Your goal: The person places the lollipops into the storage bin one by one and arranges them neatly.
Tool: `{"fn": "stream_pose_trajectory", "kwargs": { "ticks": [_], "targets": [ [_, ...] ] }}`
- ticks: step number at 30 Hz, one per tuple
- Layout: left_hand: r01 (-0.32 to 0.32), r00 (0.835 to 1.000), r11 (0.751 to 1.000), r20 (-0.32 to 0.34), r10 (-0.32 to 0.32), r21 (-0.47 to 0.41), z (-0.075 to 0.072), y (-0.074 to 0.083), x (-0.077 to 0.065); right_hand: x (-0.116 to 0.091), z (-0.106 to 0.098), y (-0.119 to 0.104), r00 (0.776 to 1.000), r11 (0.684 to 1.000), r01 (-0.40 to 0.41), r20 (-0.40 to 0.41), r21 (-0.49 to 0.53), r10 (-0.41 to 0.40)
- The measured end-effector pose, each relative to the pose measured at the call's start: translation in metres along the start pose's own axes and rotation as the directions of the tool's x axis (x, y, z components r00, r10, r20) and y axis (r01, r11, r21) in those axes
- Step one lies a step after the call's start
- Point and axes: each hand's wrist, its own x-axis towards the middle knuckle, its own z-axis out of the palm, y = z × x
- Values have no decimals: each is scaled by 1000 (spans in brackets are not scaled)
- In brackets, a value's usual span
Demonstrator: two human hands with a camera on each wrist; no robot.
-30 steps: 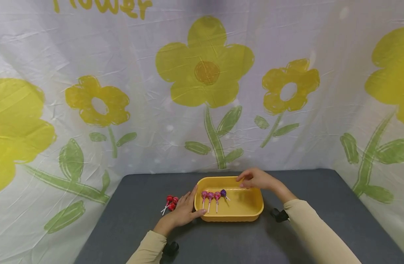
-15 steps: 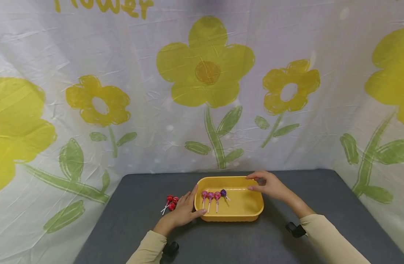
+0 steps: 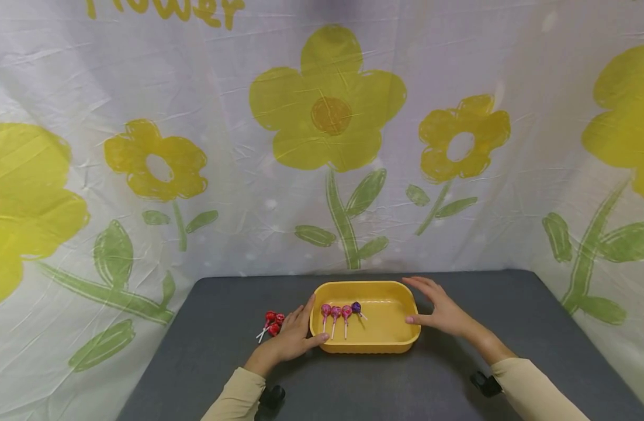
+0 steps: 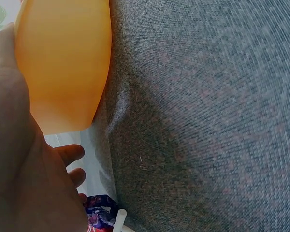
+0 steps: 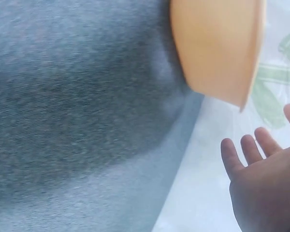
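right hand [image 3: 442, 313] shifts right along yellow tray [image 3: 366, 349]

its fingers spread at the right end, holding nothing; left hand [image 3: 293, 336] touches the left end, fingers extended. inside, left, lie four lollipops [image 3: 336, 311]; red lollipops [image 3: 271, 316] lie farther left.

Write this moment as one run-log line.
left hand: against left end of tray; right hand: open, by its right end; in tray: three pink lollipops, one purple lollipop; on table: red lollipops
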Motion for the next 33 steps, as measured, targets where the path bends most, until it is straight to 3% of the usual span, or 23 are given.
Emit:
{"fn": "stream_pose_trajectory", "kwargs": {
  "ticks": [13,33],
  "targets": [
    [-2,1000,1000,6,2,1,-1,2,-2,-14,10,13,996,999,-40,78,19,38],
    [-3,1000,1000,9,3,-2,-4,5,-4,-18,17,25,984,995,-100,151,31,94]
  ]
}}
